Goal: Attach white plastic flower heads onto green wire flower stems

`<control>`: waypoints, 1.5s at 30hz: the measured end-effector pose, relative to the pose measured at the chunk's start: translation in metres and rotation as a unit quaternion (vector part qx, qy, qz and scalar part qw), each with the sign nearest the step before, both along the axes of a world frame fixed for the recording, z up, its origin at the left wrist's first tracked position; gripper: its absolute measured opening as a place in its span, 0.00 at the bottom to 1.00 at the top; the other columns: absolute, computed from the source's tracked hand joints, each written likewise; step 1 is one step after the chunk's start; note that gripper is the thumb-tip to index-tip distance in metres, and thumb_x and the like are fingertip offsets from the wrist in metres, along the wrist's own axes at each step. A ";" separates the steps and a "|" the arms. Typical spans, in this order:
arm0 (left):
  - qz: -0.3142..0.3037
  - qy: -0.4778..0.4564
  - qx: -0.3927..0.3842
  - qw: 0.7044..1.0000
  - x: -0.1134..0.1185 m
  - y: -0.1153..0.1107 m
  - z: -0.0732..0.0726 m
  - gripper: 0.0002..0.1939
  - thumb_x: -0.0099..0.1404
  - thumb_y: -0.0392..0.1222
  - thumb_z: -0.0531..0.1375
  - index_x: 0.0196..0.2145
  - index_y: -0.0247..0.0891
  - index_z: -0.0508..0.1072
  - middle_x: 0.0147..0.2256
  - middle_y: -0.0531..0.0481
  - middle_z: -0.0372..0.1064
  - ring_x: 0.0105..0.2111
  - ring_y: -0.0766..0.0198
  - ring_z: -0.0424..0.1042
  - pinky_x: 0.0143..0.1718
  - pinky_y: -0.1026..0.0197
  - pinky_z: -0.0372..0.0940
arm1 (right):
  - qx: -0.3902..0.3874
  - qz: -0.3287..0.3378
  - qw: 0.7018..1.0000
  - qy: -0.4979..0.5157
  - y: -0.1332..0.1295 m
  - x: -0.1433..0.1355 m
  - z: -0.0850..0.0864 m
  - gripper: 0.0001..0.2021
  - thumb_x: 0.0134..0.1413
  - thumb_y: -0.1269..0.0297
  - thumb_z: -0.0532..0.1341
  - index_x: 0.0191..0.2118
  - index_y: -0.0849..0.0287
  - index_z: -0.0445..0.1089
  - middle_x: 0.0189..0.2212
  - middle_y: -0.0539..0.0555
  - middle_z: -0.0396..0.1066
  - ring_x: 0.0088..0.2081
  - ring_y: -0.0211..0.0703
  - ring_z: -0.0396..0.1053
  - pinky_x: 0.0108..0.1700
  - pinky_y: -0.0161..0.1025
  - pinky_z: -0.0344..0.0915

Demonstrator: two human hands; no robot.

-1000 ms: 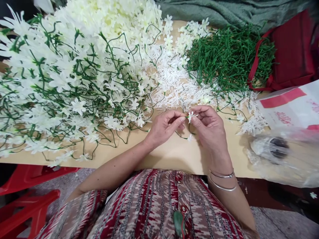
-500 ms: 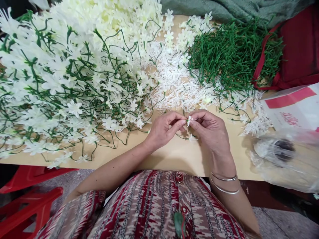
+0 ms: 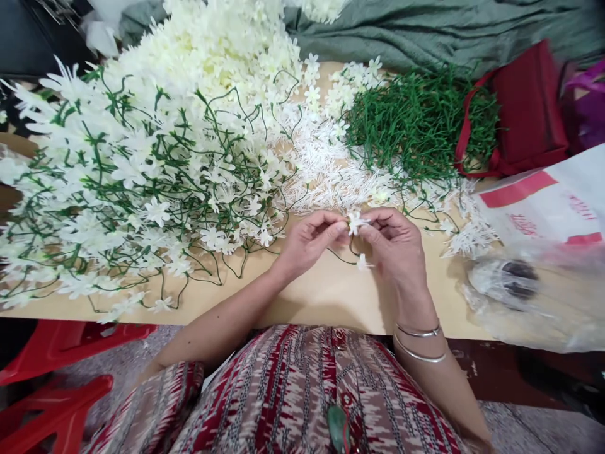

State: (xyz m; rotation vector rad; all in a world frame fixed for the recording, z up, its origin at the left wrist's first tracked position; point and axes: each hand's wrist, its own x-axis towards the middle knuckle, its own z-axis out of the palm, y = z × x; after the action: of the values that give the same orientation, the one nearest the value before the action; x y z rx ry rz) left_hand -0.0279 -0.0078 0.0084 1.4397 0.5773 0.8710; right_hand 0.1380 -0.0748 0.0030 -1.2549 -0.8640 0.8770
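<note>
Just above the table's near part, a small white flower point(image 3: 354, 222) on a green stem is held between my two hands. My left hand point(image 3: 312, 243) pinches it from the left at its green base. From the right, my right hand point(image 3: 393, 243) has thumb and forefinger closed at the petals. A second white blossom point(image 3: 362, 262) hangs below on a thin green stem. Behind my hands lies a heap of white stamen-like pieces point(image 3: 326, 157). To the left is a large pile of white flowers with green stems point(image 3: 155, 212).
Green stems point(image 3: 401, 120) are heaped at the back right beside a red bag point(image 3: 532, 107). A printed white plastic bag point(image 3: 543, 208) and a clear bag point(image 3: 548, 315) lie at the right. Grey-green cloth point(image 3: 401, 31) runs along the back. Red stools point(image 3: 70, 347) stand below left.
The flower between my hands now shows its petals spread more openly. The camera view has shifted, showing more of the table's back and the red bag.
</note>
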 end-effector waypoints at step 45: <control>0.092 0.105 0.193 0.971 -0.001 -0.018 -0.004 0.07 0.75 0.42 0.62 0.45 0.39 0.78 0.34 0.50 0.78 0.31 0.68 0.73 0.33 0.64 0.69 | 0.122 -0.060 0.937 -0.323 -0.007 -0.003 0.007 0.06 0.61 0.69 0.68 0.42 0.51 0.78 0.36 0.49 0.80 0.39 0.42 0.77 0.41 0.42 0.73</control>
State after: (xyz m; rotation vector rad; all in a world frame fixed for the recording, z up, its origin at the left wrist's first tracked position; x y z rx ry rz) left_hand -0.0291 -0.0257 0.0043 1.8694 0.7373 1.0222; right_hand 0.1354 -0.0822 0.0095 -1.3728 -1.3513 0.2298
